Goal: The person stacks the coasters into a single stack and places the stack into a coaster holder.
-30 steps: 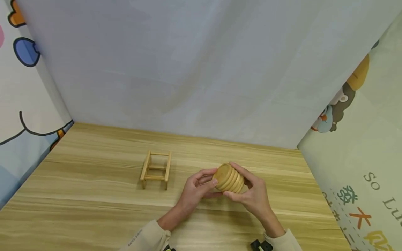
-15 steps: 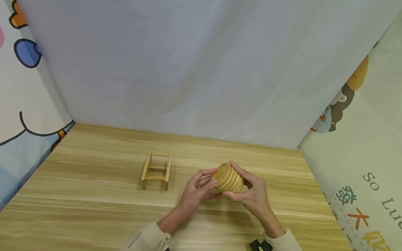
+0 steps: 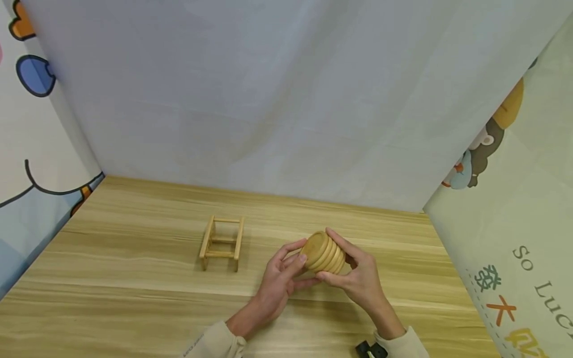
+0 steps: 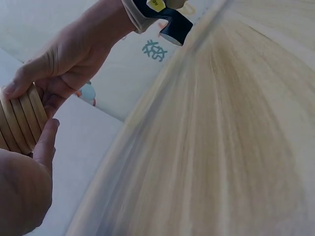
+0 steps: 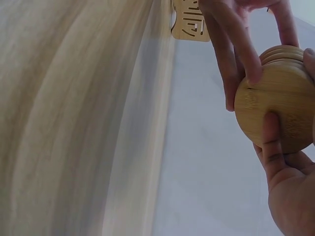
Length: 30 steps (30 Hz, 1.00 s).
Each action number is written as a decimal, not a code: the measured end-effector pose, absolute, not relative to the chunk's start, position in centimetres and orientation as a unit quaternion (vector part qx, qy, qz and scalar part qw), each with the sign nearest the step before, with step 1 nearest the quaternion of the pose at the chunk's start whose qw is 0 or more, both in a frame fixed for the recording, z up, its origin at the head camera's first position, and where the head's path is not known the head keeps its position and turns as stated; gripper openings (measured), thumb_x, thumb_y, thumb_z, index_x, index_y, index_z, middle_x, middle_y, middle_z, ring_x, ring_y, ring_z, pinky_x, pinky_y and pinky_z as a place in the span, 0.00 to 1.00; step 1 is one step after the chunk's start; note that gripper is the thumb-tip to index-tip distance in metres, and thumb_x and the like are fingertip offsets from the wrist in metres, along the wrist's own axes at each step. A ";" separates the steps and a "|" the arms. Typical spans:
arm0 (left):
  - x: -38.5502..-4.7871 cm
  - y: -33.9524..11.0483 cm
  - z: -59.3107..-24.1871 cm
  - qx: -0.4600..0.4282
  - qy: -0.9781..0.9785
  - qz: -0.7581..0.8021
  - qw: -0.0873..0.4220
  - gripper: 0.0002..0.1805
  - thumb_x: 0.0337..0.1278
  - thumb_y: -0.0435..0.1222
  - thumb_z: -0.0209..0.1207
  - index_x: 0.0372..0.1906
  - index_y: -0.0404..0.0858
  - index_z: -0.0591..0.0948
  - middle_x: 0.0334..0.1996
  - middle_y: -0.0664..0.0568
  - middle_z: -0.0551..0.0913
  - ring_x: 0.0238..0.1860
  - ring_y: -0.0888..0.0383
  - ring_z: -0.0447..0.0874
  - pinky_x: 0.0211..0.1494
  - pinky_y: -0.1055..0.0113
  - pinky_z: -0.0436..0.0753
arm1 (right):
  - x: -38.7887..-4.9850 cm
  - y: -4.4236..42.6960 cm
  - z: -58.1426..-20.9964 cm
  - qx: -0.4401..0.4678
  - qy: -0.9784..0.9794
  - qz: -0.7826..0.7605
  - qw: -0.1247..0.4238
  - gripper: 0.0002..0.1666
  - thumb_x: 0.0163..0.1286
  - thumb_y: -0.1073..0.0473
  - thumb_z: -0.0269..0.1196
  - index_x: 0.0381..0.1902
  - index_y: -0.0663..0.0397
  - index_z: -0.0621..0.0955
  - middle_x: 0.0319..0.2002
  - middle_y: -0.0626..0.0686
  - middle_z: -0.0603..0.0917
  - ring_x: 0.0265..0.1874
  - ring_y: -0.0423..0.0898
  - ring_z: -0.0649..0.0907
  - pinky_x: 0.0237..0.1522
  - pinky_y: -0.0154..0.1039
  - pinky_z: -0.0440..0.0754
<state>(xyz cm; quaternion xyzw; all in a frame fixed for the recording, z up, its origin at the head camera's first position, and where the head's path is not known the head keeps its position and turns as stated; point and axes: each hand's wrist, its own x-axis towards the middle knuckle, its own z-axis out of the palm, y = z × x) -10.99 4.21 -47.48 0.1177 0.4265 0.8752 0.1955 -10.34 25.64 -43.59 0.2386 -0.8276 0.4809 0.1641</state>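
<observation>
A stack of several round wooden coasters is held up over the table, tilted so one flat, rimmed face shows in the head view. My left hand holds its left side, thumb at the front edge and fingers spread behind and below. From the right, my right hand grips the stack between its thumb and fingers. The grooved edges of the coasters show in the left wrist view. In the right wrist view, fingers of both hands touch the flat end coaster, which bears faint marks.
Left of the hands, a small wooden rack with rails and crossbars stands on the wood-grain table. Its side panel has cut-out patterns. A grey-white curtain closes off the back, and printed panels flank both sides.
The stack and both hands have shifted very slightly left. My left hand's lower fingers have spread a little under the stack. The rack has stayed in place.
</observation>
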 end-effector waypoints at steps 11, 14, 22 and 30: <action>-11.0 4.3 -47.5 0.109 0.431 0.876 0.187 0.33 0.88 0.35 0.56 0.85 0.28 0.62 0.74 0.34 0.80 0.65 0.54 0.89 0.62 0.53 0.89 | -10.0 25.5 -43.6 0.223 -0.819 0.504 0.157 0.54 0.55 0.73 0.85 0.79 0.61 0.77 0.71 0.68 0.82 0.66 0.35 0.83 0.60 0.30 0.85; -11.0 4.3 -47.5 0.107 0.430 0.878 0.184 0.33 0.88 0.36 0.57 0.85 0.28 0.62 0.74 0.34 0.80 0.66 0.53 0.89 0.62 0.53 0.89 | -10.0 25.5 -43.7 0.230 -0.812 0.512 0.160 0.54 0.56 0.70 0.85 0.80 0.61 0.77 0.72 0.69 0.81 0.68 0.35 0.82 0.62 0.30 0.83; -11.0 4.4 -47.6 0.110 0.422 0.883 0.173 0.37 0.86 0.40 0.61 0.86 0.29 0.62 0.75 0.34 0.79 0.67 0.51 0.88 0.63 0.52 0.89 | -10.0 25.2 -43.8 0.235 -0.794 0.530 0.183 0.50 0.55 0.71 0.86 0.77 0.62 0.80 0.70 0.66 0.84 0.65 0.38 0.85 0.61 0.31 0.85; -10.9 4.5 -47.9 0.105 0.418 0.888 0.161 0.38 0.85 0.42 0.61 0.85 0.30 0.63 0.71 0.38 0.83 0.63 0.54 0.90 0.61 0.52 0.89 | -10.1 24.6 -43.7 0.234 -0.789 0.536 0.188 0.50 0.50 0.78 0.85 0.74 0.65 0.82 0.70 0.55 0.86 0.64 0.38 0.86 0.59 0.32 0.86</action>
